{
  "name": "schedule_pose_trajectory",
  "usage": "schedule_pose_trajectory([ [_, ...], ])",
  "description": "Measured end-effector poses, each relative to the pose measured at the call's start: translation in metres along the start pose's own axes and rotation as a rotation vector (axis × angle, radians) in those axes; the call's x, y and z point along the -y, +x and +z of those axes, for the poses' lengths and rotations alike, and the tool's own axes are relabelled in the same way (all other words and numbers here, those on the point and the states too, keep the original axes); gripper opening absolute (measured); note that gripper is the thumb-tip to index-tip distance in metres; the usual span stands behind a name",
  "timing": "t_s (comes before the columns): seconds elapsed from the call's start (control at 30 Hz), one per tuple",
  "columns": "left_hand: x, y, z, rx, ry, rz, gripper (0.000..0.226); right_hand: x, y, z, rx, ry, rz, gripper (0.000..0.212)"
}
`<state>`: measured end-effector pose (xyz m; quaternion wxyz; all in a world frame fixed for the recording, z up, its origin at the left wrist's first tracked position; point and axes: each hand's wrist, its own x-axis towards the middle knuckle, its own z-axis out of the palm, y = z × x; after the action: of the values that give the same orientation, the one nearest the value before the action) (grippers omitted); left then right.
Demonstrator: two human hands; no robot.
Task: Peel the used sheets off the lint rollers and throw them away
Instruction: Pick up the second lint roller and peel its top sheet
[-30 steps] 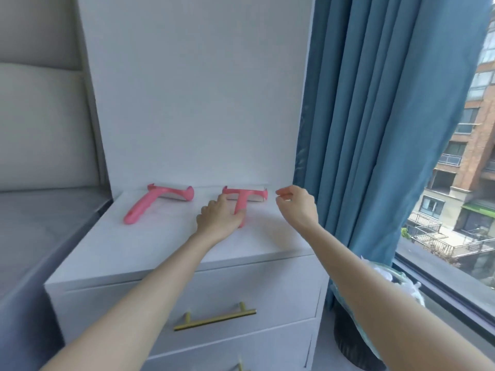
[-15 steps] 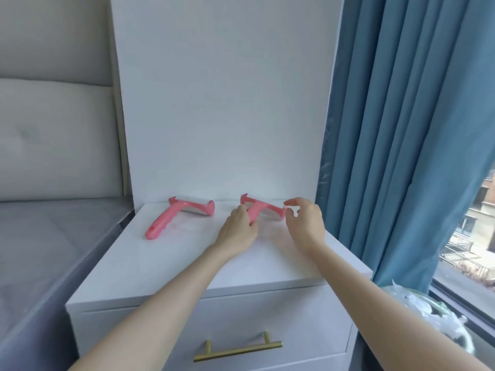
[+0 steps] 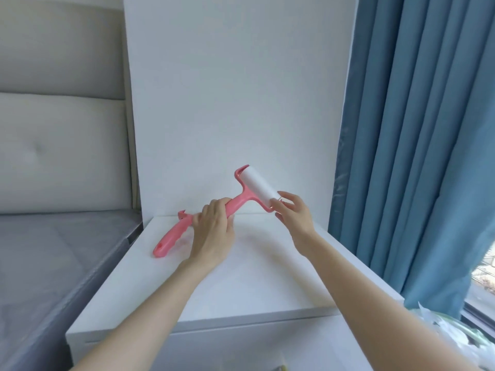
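Left hand (image 3: 213,231) wrapped tight on roller (image 3: 257,189) handle; right hand (image 3: 293,214) grip half-spread at roll end. Find sheet edge, pinch, peel along the wrap.

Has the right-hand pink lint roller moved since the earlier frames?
Yes. The right-hand pink lint roller has been lifted off the white dresser top, held in the left hand; the right hand touches its white roll.

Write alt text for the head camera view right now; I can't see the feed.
The left hand holds a pink lint roller by its handle above a white dresser top, while the right hand touches the end of its white roll. A second pink lint roller lies on the dresser, beside blue curtains.
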<state>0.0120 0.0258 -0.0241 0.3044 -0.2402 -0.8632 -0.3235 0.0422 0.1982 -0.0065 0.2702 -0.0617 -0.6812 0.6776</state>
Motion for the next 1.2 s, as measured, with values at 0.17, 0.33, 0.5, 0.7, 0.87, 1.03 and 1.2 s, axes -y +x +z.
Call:
schedule_pose_trajectory([
  [0.17, 0.004, 0.003, -0.009, 0.011, -0.143, -0.059, 0.039, -0.009, -0.005, 0.005, 0.131, 0.146, 0.022, 0.025],
  [0.33, -0.004, 0.006, -0.015, 0.056, -0.185, -0.107, 0.035, -0.004, -0.013, 0.004, 0.227, 0.1, 0.003, 0.031],
  [0.5, -0.006, 0.005, -0.025, 0.111, -0.516, -0.254, 0.044, -0.001, -0.021, 0.003, 0.253, -0.033, -0.009, 0.036],
  [0.7, -0.004, 0.006, -0.031, -0.019, -0.704, -0.321, 0.035, 0.001, -0.032, 0.006, 0.324, -0.225, -0.045, 0.04],
  [0.87, -0.004, 0.004, -0.031, -0.104, -0.643, -0.356, 0.03, 0.001, -0.034, 0.006, 0.264, -0.291, -0.246, 0.027],
  [1.03, -0.002, 0.003, -0.033, -0.171, -0.546, -0.385, 0.02, 0.002, -0.038, 0.007, 0.232, -0.363, -0.325, 0.021],
  [1.2, -0.001, 0.002, -0.032, -0.155, -0.507, -0.382, 0.02, -0.001, -0.042, 0.007, 0.204, -0.547, -0.424, 0.027],
])
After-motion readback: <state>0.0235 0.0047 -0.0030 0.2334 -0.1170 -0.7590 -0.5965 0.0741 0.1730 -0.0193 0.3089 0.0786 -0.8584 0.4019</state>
